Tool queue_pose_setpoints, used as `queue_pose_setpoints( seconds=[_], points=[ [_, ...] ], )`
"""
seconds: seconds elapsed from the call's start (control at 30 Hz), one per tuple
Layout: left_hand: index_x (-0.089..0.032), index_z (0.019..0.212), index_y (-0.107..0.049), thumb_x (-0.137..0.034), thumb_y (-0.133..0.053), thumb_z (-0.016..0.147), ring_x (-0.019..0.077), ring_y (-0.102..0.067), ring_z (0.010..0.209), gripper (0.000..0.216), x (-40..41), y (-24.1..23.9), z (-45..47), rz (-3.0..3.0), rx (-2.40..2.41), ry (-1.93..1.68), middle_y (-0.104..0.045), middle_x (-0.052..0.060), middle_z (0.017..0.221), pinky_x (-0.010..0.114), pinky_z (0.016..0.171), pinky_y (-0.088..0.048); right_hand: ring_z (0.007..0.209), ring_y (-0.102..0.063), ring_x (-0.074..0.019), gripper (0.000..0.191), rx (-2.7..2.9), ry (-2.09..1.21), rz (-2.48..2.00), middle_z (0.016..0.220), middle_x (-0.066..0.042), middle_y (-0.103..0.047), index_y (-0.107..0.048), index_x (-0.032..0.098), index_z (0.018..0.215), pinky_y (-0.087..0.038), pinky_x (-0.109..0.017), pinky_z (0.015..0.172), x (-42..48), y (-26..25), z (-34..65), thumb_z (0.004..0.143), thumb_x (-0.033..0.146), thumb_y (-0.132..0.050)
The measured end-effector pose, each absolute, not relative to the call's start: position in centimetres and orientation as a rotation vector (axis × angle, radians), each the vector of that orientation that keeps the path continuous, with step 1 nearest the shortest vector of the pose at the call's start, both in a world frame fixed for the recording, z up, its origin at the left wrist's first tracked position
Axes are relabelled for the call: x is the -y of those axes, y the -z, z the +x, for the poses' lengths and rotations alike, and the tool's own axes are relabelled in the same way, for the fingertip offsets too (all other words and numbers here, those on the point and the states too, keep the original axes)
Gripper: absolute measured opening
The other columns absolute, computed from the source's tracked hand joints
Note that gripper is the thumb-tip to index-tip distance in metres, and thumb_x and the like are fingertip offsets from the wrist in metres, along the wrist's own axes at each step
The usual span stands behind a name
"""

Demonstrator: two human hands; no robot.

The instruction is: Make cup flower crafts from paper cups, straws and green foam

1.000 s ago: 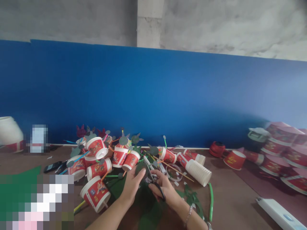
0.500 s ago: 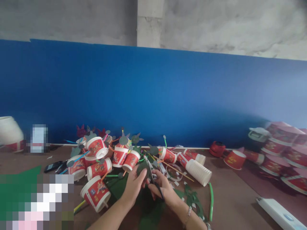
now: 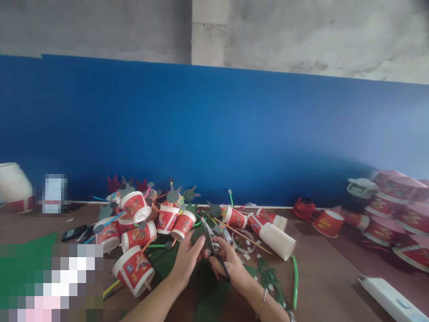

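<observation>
My left hand pinches a dark green paper piece just above the brown table. My right hand is closed round the black handles of a pair of scissors, whose blades point up into that green piece. Both hands work close together in front of a heap of red paper cups stuck with straws and green paper discs. More green paper lies under my wrists.
A white stack of cups lies on its side right of my hands, beside a green straw. Red bowls are piled at far right, a white box in front. A blue wall backs the table. A phone lies left.
My hands drew slightly closer together round the green piece after the earliest frame; the scissors stay in it. Almost nothing else moved.
</observation>
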State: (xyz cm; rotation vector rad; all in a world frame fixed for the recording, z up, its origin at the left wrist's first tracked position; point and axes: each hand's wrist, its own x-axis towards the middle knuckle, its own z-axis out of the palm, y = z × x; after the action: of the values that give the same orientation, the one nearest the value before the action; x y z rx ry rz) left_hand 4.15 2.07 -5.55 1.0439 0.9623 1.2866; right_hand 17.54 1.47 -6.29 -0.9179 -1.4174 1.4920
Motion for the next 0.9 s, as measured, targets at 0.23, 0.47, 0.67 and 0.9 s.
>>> queue_pose_setpoints(
  seconds=[0.23,0.47,0.67,0.9],
  points=[
    [-0.015,0.085,-0.059,-0.043,-0.068,0.069,0.0063,-0.044,0.044,0.033,-1.91,4.90,4.23,0.986,-0.930,-1.304,-0.054,-0.005,0.053,0.016,0.041,-0.030,0.031,-0.033,-0.0033,0.046,1.423,-1.480,-0.984,0.043,0.013,-0.045,-0.042,0.018,0.099,-0.027,-0.015,0.032,-1.42,6.17,17.70,0.067,0.040,-0.067],
    [-0.015,0.082,-0.058,-0.040,-0.065,0.072,0.0051,-0.041,0.042,0.028,-2.00,4.80,4.10,1.035,-0.910,-1.294,-0.052,-0.006,0.051,0.016,0.040,-0.027,0.030,-0.033,-0.0039,0.051,1.466,-1.443,-1.065,0.038,0.013,-0.042,-0.042,0.016,0.101,-0.026,-0.014,0.030,-1.53,6.16,17.94,0.067,0.043,-0.068],
    [-0.015,0.081,-0.057,-0.041,-0.063,0.073,0.0056,-0.040,0.042,0.027,-2.13,5.02,4.01,1.055,-0.936,-1.296,-0.051,-0.006,0.048,0.016,0.039,-0.026,0.030,-0.033,-0.0037,0.050,1.484,-1.452,-1.066,0.038,0.014,-0.041,-0.043,0.016,0.101,-0.025,-0.014,0.030,-1.58,6.12,18.13,0.067,0.043,-0.068],
    [-0.015,0.075,-0.057,-0.042,-0.063,0.073,0.0061,-0.040,0.041,0.028,-2.07,5.17,4.05,1.076,-0.986,-1.308,-0.050,-0.005,0.046,0.017,0.040,-0.025,0.030,-0.038,-0.0059,0.046,1.495,-1.455,-1.020,0.038,0.012,-0.046,-0.042,0.017,0.100,-0.028,-0.016,0.032,-1.58,6.27,17.90,0.069,0.042,-0.066]
  ],
)
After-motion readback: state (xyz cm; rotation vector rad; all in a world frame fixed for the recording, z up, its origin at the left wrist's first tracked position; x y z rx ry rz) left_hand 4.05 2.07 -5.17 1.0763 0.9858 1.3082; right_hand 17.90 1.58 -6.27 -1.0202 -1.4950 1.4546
